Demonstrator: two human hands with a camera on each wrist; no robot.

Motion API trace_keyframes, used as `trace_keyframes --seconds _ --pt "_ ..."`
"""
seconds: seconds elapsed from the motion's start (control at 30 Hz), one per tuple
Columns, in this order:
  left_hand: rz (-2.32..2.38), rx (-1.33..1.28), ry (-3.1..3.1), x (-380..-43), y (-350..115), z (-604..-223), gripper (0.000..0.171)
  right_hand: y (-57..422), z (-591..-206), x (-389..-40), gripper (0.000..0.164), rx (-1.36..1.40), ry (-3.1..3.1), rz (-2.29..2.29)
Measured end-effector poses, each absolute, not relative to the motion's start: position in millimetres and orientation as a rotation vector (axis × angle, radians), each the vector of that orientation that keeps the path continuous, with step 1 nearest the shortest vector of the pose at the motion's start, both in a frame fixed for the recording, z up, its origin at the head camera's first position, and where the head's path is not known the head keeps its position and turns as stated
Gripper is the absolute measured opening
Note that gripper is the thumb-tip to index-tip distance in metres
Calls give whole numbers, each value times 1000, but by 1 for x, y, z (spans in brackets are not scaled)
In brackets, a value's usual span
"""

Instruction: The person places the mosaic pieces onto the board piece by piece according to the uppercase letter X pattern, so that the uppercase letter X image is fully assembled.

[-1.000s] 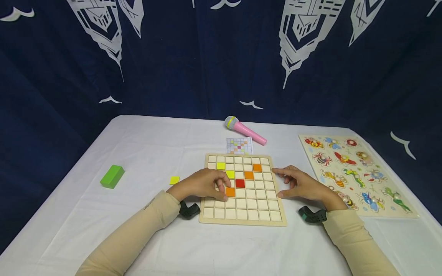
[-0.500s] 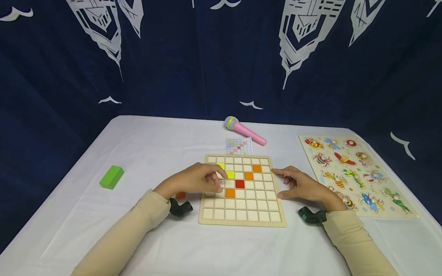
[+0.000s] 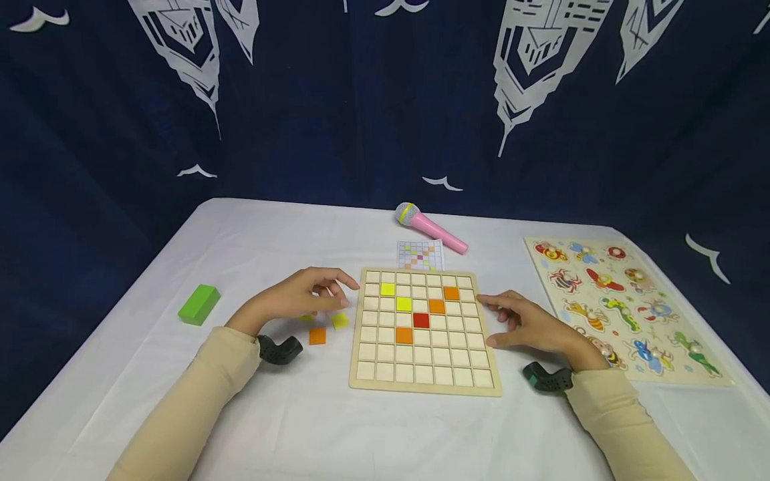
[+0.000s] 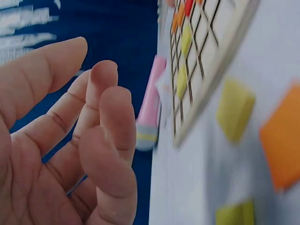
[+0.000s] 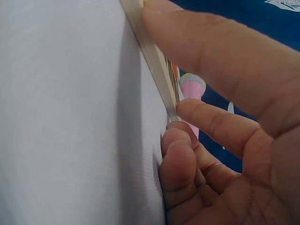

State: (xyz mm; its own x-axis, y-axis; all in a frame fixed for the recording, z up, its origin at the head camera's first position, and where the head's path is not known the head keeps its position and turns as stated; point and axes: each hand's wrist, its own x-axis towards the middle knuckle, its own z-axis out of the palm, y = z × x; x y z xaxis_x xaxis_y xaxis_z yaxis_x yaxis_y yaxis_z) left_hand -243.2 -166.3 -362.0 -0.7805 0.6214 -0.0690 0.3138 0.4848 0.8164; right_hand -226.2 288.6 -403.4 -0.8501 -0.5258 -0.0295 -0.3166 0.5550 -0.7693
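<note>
A wooden grid board (image 3: 424, 390) lies mid-table, with two yellow tiles (image 3: 404, 304), a red tile (image 3: 421, 321) and three orange tiles (image 3: 404, 335) in its cells. Left of it, my left hand (image 3: 295, 294) hovers with relaxed fingers and nothing in its grasp. Below that hand lie a loose orange tile (image 3: 317, 336) and two yellow tiles (image 3: 339, 321), one partly hidden by the hand. At the board's right edge rests my right hand (image 3: 529, 324); in the right wrist view its thumb (image 5: 187, 37) and forefinger touch the rim while the other fingers bend in.
Behind the board are a small pattern card (image 3: 420, 254) and a pink toy microphone (image 3: 442, 232). A green block (image 3: 199, 304) stands at the left. To the right lies an insect puzzle board (image 3: 625, 314), partly behind the right hand.
My left hand has drawn back leftward off the board to above the loose tiles, which now show more. The orange tile by the board's left side stays in its cell. The right hand keeps its place.
</note>
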Motion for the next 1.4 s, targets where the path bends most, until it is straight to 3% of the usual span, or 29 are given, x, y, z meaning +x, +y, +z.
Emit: trace_keyframes --seconds 0.6,1.4 --pt "738 390 2573 -254 -203 -358 39 291 -405 -225 81 -696 2553 -1170" --pt "761 504 2660 -255 -199 -366 27 290 -406 -227 80 -706 2544 -1186"
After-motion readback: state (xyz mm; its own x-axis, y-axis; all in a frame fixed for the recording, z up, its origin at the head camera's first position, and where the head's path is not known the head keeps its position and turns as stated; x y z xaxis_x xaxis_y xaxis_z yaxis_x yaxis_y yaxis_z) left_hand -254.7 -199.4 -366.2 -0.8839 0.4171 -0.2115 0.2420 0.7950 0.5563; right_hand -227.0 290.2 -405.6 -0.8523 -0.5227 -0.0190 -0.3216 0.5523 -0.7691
